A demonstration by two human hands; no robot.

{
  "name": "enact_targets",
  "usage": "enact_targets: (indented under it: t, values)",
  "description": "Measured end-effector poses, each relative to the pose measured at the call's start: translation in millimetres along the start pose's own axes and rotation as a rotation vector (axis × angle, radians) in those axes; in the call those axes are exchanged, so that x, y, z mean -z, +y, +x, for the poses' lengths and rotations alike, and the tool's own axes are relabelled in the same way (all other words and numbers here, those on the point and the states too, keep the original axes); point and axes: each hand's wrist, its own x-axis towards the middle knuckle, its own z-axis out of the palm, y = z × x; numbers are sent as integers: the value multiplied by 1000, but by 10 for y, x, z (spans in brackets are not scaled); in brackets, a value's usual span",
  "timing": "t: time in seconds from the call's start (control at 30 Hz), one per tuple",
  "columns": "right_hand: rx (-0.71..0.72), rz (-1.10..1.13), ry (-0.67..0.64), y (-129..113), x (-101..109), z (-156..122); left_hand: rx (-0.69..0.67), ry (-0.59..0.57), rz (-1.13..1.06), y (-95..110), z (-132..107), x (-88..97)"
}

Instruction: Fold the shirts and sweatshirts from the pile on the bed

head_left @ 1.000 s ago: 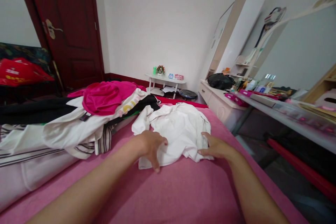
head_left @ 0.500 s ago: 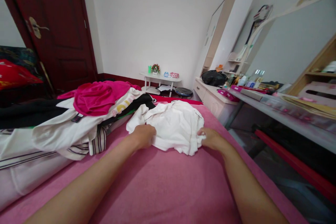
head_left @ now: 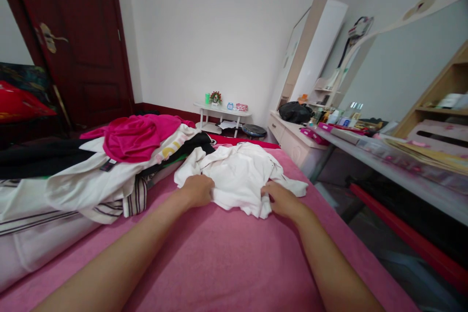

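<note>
A white shirt (head_left: pixel 237 170) lies crumpled on the pink bedspread (head_left: pixel 226 258) in front of me. My left hand (head_left: pixel 199 190) is closed on its near left edge, the fingertips hidden in the cloth. On the other side, my right hand (head_left: pixel 281 199) pinches the shirt's near right edge between thumb and fingers. Beyond that hand a sleeve (head_left: pixel 296 186) stretches out to the right, flat on the bed.
To the left is a heap of clothes with a bright pink garment (head_left: pixel 135 136) on top and a striped white one (head_left: pixel 135 198) below. A dressing table (head_left: pixel 395 156) holding bottles and boxes stands along the right. A small white table (head_left: pixel 221 109) is by the far wall.
My right hand has shifted left and inward along the shirt's edge. The right sleeve, bunched before, now spreads out to the right. My left hand has barely moved.
</note>
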Motion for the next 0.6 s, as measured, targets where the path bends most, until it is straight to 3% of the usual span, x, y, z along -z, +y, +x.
enact_targets:
  t: [0.17, 0.27, 0.37, 0.47, 0.53, 0.6]
  values:
    - [29, -1, 213, 36, -208, 71, -3, 53, 20, 81, -14, -133]
    - [46, 20, 225, 122, -120, 59, -54, 55, 17, -13, -66, -54]
    - [52, 98, 344, 119, 208, -97, -90, 60, 5, -185, -209, 221]
    - [64, 253, 438, 0, 656, -461, -160, 130, -31, -301, -491, 610]
    - [42, 347, 407, -95, 905, -790, -241, 132, -108, -319, -755, 838]
    - [-30, 437, 301, -149, 1037, -1139, -317, 28, -224, -307, -1055, 968]
